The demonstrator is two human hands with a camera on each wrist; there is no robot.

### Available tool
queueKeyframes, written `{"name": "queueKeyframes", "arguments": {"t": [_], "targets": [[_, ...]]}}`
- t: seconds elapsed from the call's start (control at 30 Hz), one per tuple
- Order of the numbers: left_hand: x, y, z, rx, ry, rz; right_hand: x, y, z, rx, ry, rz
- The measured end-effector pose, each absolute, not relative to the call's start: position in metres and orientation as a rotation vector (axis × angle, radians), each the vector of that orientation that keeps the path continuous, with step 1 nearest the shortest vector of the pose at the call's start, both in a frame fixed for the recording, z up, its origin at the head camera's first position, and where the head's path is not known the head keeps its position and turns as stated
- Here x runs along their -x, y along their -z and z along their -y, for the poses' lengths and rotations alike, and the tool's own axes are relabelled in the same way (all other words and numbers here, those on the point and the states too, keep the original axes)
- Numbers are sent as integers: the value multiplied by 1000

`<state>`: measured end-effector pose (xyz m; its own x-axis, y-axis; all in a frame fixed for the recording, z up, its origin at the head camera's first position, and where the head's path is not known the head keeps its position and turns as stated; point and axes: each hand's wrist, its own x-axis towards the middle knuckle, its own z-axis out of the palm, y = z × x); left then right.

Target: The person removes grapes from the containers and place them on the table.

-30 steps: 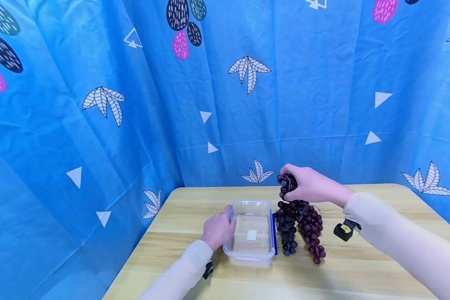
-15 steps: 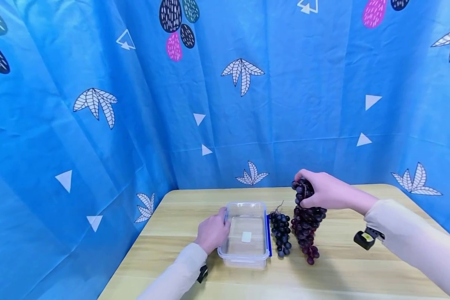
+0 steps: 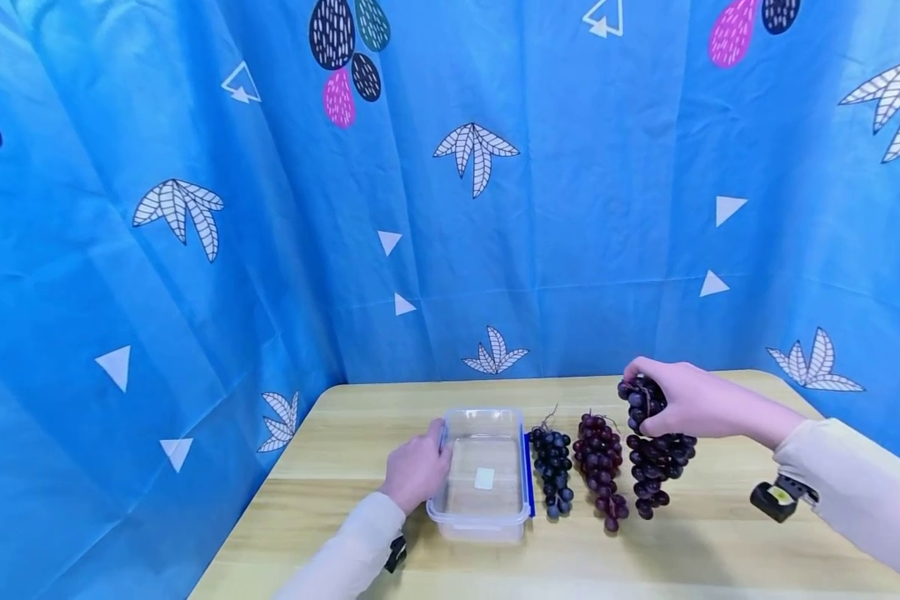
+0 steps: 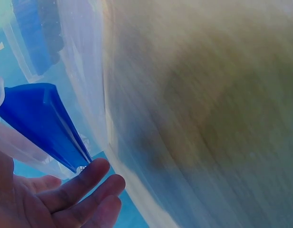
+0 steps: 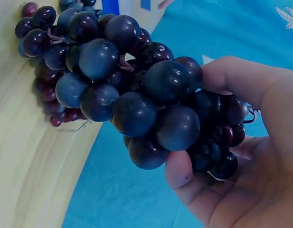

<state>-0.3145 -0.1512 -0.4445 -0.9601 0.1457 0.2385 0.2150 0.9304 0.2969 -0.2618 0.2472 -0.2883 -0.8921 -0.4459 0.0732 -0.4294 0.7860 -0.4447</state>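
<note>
My right hand (image 3: 686, 400) holds a dark purple bunch of grapes (image 5: 132, 90) by its upper end, thumb and fingers around it. The bunch hangs over the right part of the table. At the left side of a clear plastic food container (image 3: 487, 523), my left hand (image 3: 416, 468) grips the wall near the rim. In the left wrist view its curled fingers (image 4: 92, 173) lie beside a blue latch flap (image 4: 44, 123). Just right of the container lie a blue-black bunch of grapes (image 3: 552, 467) and a reddish bunch (image 3: 600, 462), side by side.
The container is lidless and has a white label (image 3: 484, 478) on its floor. A blue latch flap (image 3: 529, 475) runs along its right side. The wooden table (image 3: 330, 533) ends at a blue patterned curtain (image 3: 592, 208) behind and at the sides.
My right hand has carried the dark purple grapes rightward, from over the blue-black bunch, past the reddish one, to its right. The left hand stays at the container. The head view has shifted slightly.
</note>
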Motion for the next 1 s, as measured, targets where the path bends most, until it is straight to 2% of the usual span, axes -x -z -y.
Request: {"name": "queueKeyframes", "arguments": {"t": [0.6, 1.0], "targets": [[317, 441, 152, 222, 551, 2943, 257, 311, -287, 670, 585, -2887], [317, 438, 151, 249, 522, 2929, 271, 327, -289, 639, 571, -2892]]}}
